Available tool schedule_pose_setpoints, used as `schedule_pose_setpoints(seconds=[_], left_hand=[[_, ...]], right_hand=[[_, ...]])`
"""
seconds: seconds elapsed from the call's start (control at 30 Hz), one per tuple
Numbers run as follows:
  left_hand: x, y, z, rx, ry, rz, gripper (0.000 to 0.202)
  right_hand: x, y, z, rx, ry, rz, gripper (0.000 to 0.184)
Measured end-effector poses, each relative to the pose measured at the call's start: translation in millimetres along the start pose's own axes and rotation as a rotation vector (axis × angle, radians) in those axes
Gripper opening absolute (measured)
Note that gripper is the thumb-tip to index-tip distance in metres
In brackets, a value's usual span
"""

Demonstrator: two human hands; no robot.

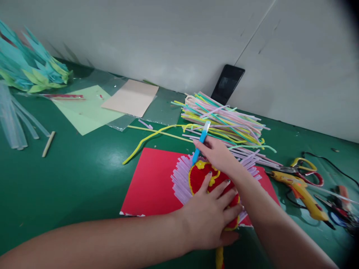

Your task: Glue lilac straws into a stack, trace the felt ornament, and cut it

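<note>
My right hand (pixel 221 153) is closed round a blue pen (pixel 199 144), its lower tip at the top left edge of a red, yellow-rimmed fuzzy piece (pixel 198 179). Small yellow flowers decorate that piece, and a fringe of lilac strips (pixel 181 179) fans out around it. Fingers spread, my left hand (pixel 209 213) lies flat over the middle and lower part, hiding much of it. Beneath is a red sheet (pixel 151 179). A yellow stem (pixel 220 257) shows below my left hand.
Behind lies a pile of pastel pipe cleaners (pixel 221 119), with a phone (pixel 227 84) leaning on the wall. At right are a yellow glue gun (pixel 301 190), scissors (pixel 305 170) and pliers (pixel 336 209). Paper sheets (pixel 131 97), glue sticks (pixel 12 119) and teal paper leaves (pixel 33 63) sit left.
</note>
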State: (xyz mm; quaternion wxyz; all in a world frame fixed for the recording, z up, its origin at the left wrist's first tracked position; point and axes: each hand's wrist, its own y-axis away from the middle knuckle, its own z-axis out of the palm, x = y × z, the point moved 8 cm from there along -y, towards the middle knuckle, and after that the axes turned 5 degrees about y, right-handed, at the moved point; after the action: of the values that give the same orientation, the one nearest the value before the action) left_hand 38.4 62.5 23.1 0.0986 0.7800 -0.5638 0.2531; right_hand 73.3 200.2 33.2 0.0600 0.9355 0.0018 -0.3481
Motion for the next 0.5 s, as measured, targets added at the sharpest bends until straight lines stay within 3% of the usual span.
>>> schedule_pose_setpoints(seconds=[0.2,0.33,0.43,0.5], left_hand=[[0,1,-0.4,-0.001,0.061,0.009,0.058],[4,0,-10.9,0.018,0.129,0.005,0.061],[-6,-2,-29.7,0.008,0.179,-0.039,0.044],[-17,-4,-47.5,-0.031,0.203,0.005,0.031]], right_hand=[[14,7,-26,0.209,-0.219,0.048,0.038],[23,39,-66,0.553,-0.477,0.035,0.032],[28,78,-95,0.832,-0.636,-0.005,0.022],[32,105,-107,0.964,-0.694,-0.004,0.019]])
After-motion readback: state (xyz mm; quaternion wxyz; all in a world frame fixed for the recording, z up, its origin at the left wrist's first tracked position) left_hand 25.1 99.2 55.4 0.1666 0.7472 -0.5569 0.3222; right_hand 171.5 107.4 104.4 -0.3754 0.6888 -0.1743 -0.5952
